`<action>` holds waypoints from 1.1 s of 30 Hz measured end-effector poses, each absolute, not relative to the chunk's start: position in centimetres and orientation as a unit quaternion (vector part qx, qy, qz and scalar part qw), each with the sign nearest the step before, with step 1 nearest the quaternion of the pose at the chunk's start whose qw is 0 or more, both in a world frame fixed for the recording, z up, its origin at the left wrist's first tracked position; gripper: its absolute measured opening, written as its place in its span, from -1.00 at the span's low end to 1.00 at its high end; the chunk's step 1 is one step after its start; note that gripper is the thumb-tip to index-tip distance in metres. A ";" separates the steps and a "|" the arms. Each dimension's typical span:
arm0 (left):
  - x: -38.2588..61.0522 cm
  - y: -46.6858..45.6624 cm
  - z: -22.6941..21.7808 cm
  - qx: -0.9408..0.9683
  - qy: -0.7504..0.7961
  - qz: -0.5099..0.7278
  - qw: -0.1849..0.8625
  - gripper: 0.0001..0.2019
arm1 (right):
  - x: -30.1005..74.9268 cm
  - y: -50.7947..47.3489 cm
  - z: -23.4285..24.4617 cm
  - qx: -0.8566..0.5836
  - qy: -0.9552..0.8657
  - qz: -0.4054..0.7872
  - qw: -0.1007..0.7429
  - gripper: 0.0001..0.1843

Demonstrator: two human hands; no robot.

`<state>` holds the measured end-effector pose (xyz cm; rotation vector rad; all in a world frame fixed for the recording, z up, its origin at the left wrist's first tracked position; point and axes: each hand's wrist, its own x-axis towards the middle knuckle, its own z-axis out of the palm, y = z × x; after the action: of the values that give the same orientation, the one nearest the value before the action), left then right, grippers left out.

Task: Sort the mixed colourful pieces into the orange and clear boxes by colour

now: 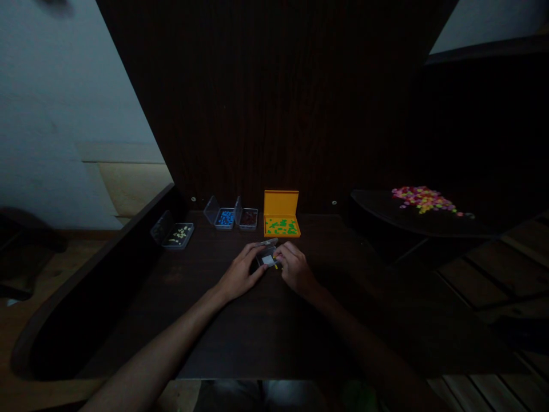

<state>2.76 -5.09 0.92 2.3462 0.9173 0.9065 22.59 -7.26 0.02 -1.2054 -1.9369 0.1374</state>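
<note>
A small clear plastic box [267,260] with its lid raised lies on the dark table, a white patch inside it. My left hand [242,272] wraps round the box's left side, thumb at the near edge and fingers by the lid. At the box's right side my right hand [292,264] has its fingers pinched at a small yellow piece [276,258]. Another bit of yellow shows just below those fingertips. Just behind the hands stands an open orange box [281,207] with green pieces [281,226] scattered in it.
Open clear boxes hold blue pieces [226,218], dark red pieces [249,218] and pale yellow pieces [180,233]. A heap of pink and yellow pieces [424,199] lies on a dark surface at right. A raised wooden side [86,286] bounds the table's left.
</note>
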 end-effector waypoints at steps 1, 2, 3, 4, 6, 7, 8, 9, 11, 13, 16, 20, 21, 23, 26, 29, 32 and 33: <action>2.9 -5.2 0.9 0.855 0.327 0.329 0.233 -0.57 | 22.5 -7.2 -0.2 -0.472 -0.774 0.050 0.420 -0.75; 3.0 -5.3 0.9 0.856 0.322 0.329 0.235 -0.57 | 22.4 -7.2 -0.5 -0.464 -0.777 0.047 0.424 -0.76; 3.1 -5.4 0.8 0.857 0.319 0.329 0.236 -0.57 | 22.4 -7.1 -0.7 -0.457 -0.778 0.044 0.429 -0.75; 3.1 -5.4 0.9 0.858 0.316 0.329 0.236 -0.57 | 22.5 -7.0 -0.9 -0.450 -0.780 0.043 0.433 -0.75; 3.1 -5.4 0.9 0.859 0.314 0.328 0.238 -0.57 | 22.6 -6.9 -1.2 -0.439 -0.782 0.047 0.439 -0.70; 3.1 -5.4 0.9 0.859 0.312 0.329 0.238 -0.57 | 22.7 -6.9 -1.2 -0.434 -0.784 0.052 0.441 -0.66; 3.1 -5.4 1.0 0.859 0.311 0.329 0.239 -0.57 | 22.9 -6.9 -1.1 -0.428 -0.787 0.058 0.441 -0.64; 3.1 -5.3 1.0 0.859 0.310 0.330 0.240 -0.57 | 23.0 -6.9 -0.9 -0.423 -0.790 0.063 0.440 -0.63; 3.1 -5.3 1.0 0.858 0.312 0.330 0.242 -0.57 | 23.3 -7.0 -0.4 -0.418 -0.792 0.067 0.439 -0.63; 3.0 -5.3 0.9 0.856 0.317 0.329 0.243 -0.58 | 23.8 -7.2 0.4 -0.424 -0.788 0.067 0.440 -0.67; 2.8 -5.2 0.9 0.852 0.332 0.329 0.236 -0.58 | 25.1 -7.7 1.4 -0.437 -0.788 0.097 0.422 -0.76; 2.3 -4.8 0.8 0.845 0.356 0.332 0.222 -0.58 | 26.8 -8.1 1.7 -0.444 -0.807 0.180 0.347 -0.81; 2.2 -4.7 0.8 0.844 0.359 0.333 0.218 -0.58 | 27.1 -8.2 1.6 -0.444 -0.811 0.194 0.328 -0.77; 2.0 -4.6 0.8 0.844 0.362 0.333 0.215 -0.58 | 27.2 -8.2 1.1 -0.440 -0.822 0.207 0.298 -0.67; 2.0 -4.6 0.8 0.844 0.360 0.334 0.215 -0.58 | 26.7 -7.9 0.2 -0.425 -0.839 0.188 0.285 -0.63; 2.0 -4.7 0.8 0.843 0.362 0.331 0.219 -0.58 | 25.9 -7.5 -0.7 -0.415 -0.848 0.146 0.295 -0.68; 2.0 -4.7 0.8 0.844 0.363 0.326 0.224 -0.59 | 25.2 -7.3 -1.1 -0.419 -0.858 0.091 0.285 -0.78; 2.0 -4.7 0.8 0.844 0.362 0.326 0.224 -0.59 | 25.0 -7.3 -1.1 -0.421 -0.860 0.072 0.278 -0.80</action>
<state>2.02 -4.67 0.81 2.3287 0.9986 0.8995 24.99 -7.30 -1.07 -1.1303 -2.3087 0.1945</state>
